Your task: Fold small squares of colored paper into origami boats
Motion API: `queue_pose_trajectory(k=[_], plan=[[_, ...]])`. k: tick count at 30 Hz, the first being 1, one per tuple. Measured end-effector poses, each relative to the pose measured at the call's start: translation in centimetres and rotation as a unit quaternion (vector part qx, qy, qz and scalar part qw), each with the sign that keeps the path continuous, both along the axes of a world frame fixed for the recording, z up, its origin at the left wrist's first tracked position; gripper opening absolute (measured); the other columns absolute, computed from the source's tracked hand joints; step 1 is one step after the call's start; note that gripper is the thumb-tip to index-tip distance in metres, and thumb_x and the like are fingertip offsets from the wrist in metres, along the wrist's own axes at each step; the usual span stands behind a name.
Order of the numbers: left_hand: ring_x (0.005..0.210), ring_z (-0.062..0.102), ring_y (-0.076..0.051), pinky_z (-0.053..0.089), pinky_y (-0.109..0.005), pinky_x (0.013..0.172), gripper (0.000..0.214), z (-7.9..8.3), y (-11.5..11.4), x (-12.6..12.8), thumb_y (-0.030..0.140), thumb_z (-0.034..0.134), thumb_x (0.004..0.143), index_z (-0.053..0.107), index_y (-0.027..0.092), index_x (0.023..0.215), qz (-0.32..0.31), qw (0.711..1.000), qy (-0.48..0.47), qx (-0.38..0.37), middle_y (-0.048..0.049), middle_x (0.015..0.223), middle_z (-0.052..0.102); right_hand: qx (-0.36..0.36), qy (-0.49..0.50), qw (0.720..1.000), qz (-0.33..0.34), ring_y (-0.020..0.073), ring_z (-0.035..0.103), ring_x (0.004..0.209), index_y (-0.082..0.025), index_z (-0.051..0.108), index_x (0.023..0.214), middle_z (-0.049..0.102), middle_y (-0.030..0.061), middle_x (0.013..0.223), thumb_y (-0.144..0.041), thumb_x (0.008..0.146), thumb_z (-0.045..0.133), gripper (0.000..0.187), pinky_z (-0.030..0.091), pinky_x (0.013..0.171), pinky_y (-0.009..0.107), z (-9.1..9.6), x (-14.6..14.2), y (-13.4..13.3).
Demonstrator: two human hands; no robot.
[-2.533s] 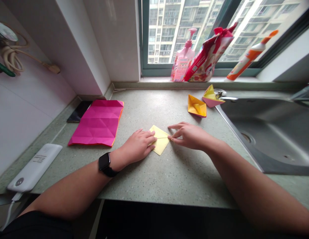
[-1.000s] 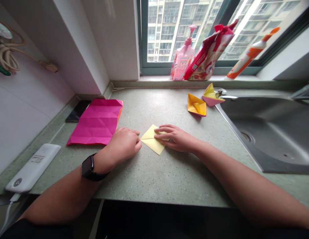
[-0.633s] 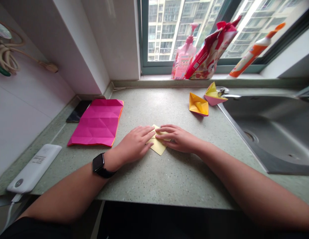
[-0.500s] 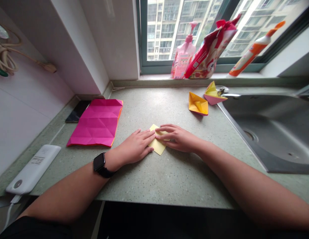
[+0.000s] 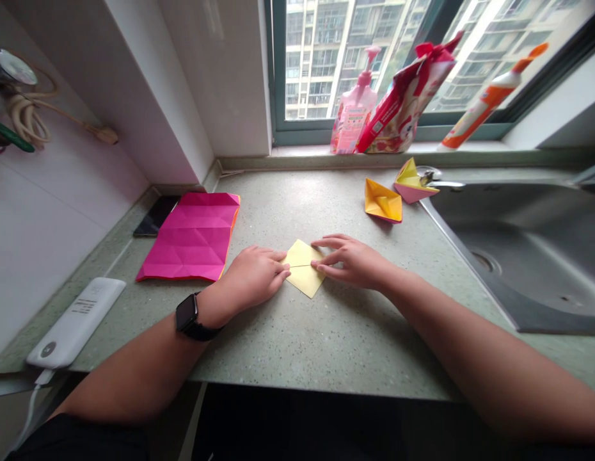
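Observation:
A small pale yellow folded paper (image 5: 304,282) lies on the counter, its corners pointing toward and away from me, with a seam running left to right across its middle. At its left corner, my left hand (image 5: 259,274) has thumb and fingertips closed on the edge; a watch (image 5: 187,314) is on that wrist. My right hand (image 5: 350,261) rests at the paper's right side, fingers apart, fingertips touching the surface and edge. The right corner is partly hidden under those fingers. Two folded paper boats, an orange one (image 5: 382,202) and a yellow-pink one (image 5: 415,182), stand farther back.
Creased magenta paper (image 5: 192,237) lies at left, over part of a dark phone (image 5: 156,216). A white power bank (image 5: 79,323) with a cable sits near the front left edge. A steel sink (image 5: 518,256) is at right. A pink pump bottle (image 5: 354,118) stands on the windowsill.
My hands have moved apart, the left toward the left corner and the right slightly rightward. More of the yellow paper and its middle seam now shows. The view has shifted slightly.

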State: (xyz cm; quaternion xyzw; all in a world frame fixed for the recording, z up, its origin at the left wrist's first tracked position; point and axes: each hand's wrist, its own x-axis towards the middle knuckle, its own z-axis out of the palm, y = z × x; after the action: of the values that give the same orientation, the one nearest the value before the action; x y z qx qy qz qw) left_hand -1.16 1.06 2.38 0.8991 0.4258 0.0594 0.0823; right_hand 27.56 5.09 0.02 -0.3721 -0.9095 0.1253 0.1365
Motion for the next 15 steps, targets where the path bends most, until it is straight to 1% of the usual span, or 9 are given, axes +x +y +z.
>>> queue_pose_trajectory(k=[3,7,10,13,15], plan=[[0.105,0.076,-0.028,0.057,-0.045,0.097,0.032,0.5,-0.1,-0.3,0.034,0.056,0.109,0.088,0.027,0.107,0.027,1.0,0.009,0.003,-0.0069,0.124,0.082,-0.005,-0.015,1.0,-0.013,0.0322,0.067,0.132,-0.036,0.091,0.099,0.078,0.0034,0.139,-0.04,0.104,0.071,0.02,0.06,0.107,0.052,0.4,0.4,0.0],[0.099,0.076,-0.03,0.058,-0.045,0.087,0.034,0.8,-0.2,-0.7,0.036,0.057,0.108,0.089,0.026,0.1,0.05,0.998,0.023,0.014,-0.0084,0.128,0.081,-0.018,-0.03,0.999,-0.026,0.0313,0.069,0.128,-0.036,0.091,0.095,0.079,0.0019,0.138,-0.043,0.103,0.071,0.022,0.061,0.101,0.047,0.8,1.3,0.4],[0.097,0.076,-0.029,0.058,-0.044,0.088,0.035,0.7,-0.1,-1.0,0.037,0.058,0.108,0.089,0.026,0.095,0.061,0.998,0.017,0.014,-0.008,0.118,0.083,-0.038,-0.043,0.998,-0.028,0.0312,0.07,0.128,-0.034,0.091,0.093,0.078,0.0026,0.139,-0.042,0.103,0.071,0.024,0.06,0.102,0.047,1.3,1.9,0.7],[0.096,0.075,-0.027,0.057,-0.042,0.093,0.036,0.4,0.0,-1.1,0.038,0.058,0.109,0.088,0.025,0.093,0.053,0.998,0.01,0.02,-0.0079,0.105,0.083,-0.062,-0.056,0.996,-0.034,0.0318,0.068,0.13,-0.033,0.091,0.092,0.077,0.0039,0.142,-0.042,0.103,0.071,0.024,0.059,0.105,0.047,1.8,2.3,1.0],[0.098,0.075,-0.027,0.057,-0.045,0.096,0.036,0.2,-0.1,-1.0,0.037,0.058,0.109,0.088,0.023,0.094,0.046,0.998,0.013,0.037,-0.0091,0.106,0.083,-0.076,-0.058,0.995,-0.034,0.0323,0.067,0.132,-0.032,0.091,0.093,0.076,0.0045,0.144,-0.042,0.102,0.071,0.024,0.058,0.107,0.047,2.0,2.4,1.1]])
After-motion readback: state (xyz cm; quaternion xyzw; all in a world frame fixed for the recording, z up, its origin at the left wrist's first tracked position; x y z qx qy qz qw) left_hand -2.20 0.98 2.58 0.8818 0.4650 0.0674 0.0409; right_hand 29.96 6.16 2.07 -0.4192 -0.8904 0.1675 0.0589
